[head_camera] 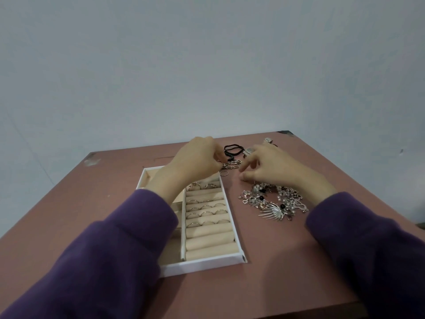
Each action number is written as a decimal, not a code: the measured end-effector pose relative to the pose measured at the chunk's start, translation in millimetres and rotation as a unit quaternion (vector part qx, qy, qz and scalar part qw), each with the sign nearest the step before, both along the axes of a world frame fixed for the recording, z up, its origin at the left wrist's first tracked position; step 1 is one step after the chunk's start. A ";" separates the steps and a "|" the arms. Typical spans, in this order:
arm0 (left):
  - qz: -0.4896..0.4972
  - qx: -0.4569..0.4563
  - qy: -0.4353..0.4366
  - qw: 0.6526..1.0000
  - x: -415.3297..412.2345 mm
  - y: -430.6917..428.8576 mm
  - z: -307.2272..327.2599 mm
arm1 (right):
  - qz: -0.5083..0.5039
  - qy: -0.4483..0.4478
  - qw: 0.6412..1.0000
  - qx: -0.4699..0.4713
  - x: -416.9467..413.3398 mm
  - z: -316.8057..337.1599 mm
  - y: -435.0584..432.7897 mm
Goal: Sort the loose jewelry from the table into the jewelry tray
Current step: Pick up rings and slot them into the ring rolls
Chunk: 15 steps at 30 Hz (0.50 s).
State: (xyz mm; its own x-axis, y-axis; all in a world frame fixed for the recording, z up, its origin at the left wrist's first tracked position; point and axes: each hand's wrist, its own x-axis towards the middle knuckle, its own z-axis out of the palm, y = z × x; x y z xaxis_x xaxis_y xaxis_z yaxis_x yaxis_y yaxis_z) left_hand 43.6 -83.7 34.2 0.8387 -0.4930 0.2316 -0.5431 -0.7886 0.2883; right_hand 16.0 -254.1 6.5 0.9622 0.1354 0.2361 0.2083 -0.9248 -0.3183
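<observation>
White-rimmed tray (230,214) with beige velvet rolls held many silver rings (207,207); a tangled heap of silver and pearl brooches (273,201) lay unsorted on the pink table (299,261) beside it; left hand (197,162) and right hand (269,166) curled over loose pieces beyond, grips impossible to tell.

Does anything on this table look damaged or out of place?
Yes. The table's far left corner is chipped, its paint worn to pale patches; the far right corner looks scuffed too. Right of the jewelry tray, the silver jewelry heap lies tangled rather than sorted.
</observation>
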 end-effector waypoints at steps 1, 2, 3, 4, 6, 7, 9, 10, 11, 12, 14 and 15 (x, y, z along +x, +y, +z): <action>-0.002 0.008 0.003 1.000 1.7 -1.6 0.3 | -0.001 0.003 1.000 -0.004 0.0 0.7 -1.8; -0.002 0.017 0.008 1.000 3.4 -3.5 0.4 | -0.005 0.006 1.000 -0.007 -0.5 1.6 -3.7; -0.002 0.028 0.013 1.000 5.6 -5.6 0.1 | -0.009 0.009 1.000 -0.009 -0.6 2.2 -5.7; -0.001 0.040 0.017 0.999 7.8 -8.1 -0.6 | -0.012 0.013 1.000 -0.010 -0.6 2.6 -7.3; 0.000 0.064 0.023 0.998 12.2 -13.2 -2.7 | -0.013 0.022 1.000 -0.001 -0.9 3.0 -8.8; 0.001 0.076 0.023 0.997 13.9 -15.7 -3.8 | -0.013 0.027 0.999 0.009 -0.9 2.6 -9.0; 0.006 0.098 0.016 0.995 16.5 -19.5 -6.0 | -0.009 0.048 0.998 0.049 -1.1 1.4 -8.5; 0.010 0.106 0.010 0.994 17.3 -20.7 -6.9 | -0.006 0.061 0.995 0.074 -1.2 0.7 -8.0; 0.014 0.113 0.003 0.994 18.0 -21.6 -7.9 | -0.005 0.073 0.993 0.095 -1.1 0.1 -7.6; 0.019 0.118 -0.004 0.993 18.5 -22.3 -8.8 | -0.006 0.081 0.991 0.107 -0.9 -0.4 -7.5; 0.026 0.124 -0.019 0.992 19.9 -23.2 -10.4 | -0.008 0.093 0.989 0.118 -0.8 -0.1 -7.4; 0.028 0.127 -0.027 0.991 20.6 -23.6 -11.1 | -0.009 0.098 0.988 0.121 -0.8 0.3 -7.4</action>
